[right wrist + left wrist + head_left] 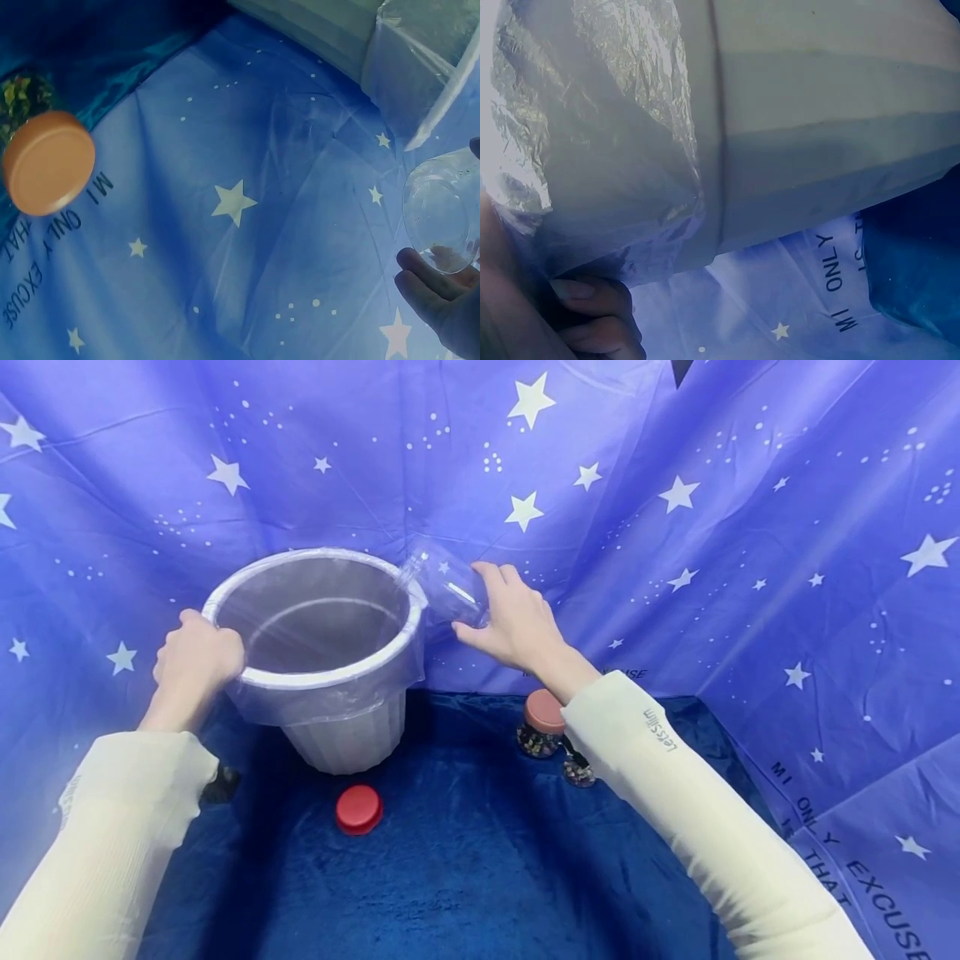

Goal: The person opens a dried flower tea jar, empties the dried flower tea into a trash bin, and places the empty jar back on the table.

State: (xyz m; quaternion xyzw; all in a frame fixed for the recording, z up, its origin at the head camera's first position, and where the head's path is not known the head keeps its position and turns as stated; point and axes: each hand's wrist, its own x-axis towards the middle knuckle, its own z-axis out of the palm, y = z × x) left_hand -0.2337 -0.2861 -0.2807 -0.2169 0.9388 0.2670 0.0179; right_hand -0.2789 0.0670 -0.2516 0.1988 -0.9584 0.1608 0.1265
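A white ribbed bin (345,735) stands at the back left, its rim lined with a clear plastic bag (322,697) folded down over the outside. My left hand (198,652) grips the bin's left rim; its curled fingers (600,307) show beside the bag in the left wrist view. My right hand (517,618) holds a clear jar (453,585) around its base end. The jar lies tilted, mouth toward the bin and over its right rim, with no contents visible. From the right wrist the round base of the jar (442,217) faces the camera.
A red lid (359,810) lies on the dark blue cloth (420,877) before the bin. Near my right sleeve stand a pink-lidded jar (544,712) of dark bits and a smaller jar (579,772). A dark object (222,785) is partly behind my left sleeve. A starred curtain (637,452) hangs behind.
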